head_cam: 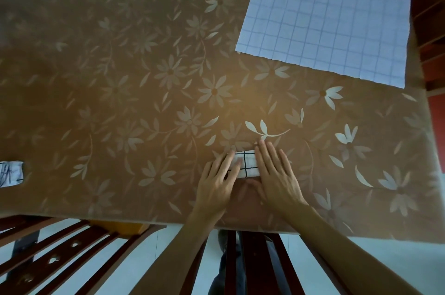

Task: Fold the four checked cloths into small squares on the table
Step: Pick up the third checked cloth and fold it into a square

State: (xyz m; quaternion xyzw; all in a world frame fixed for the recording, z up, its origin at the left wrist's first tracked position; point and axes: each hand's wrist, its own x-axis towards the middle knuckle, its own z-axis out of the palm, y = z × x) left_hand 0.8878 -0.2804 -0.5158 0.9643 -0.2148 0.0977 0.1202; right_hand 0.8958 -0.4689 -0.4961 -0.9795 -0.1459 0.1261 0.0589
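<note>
Left hand [216, 181] and right hand [277, 174] lie flat, fingers straight, pressing the small cloth [246, 165] at the table's [120, 82] 5 o'clock. A spread cloth [322, 24] lies at 1 o'clock, a folded cloth [10, 174] at 9 o'clock.

Head cam, top-down, close over table [120, 102]

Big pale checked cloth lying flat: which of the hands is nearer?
Right. The right hand rests this side of the big pale checked cloth; the left hand is further left.
</note>
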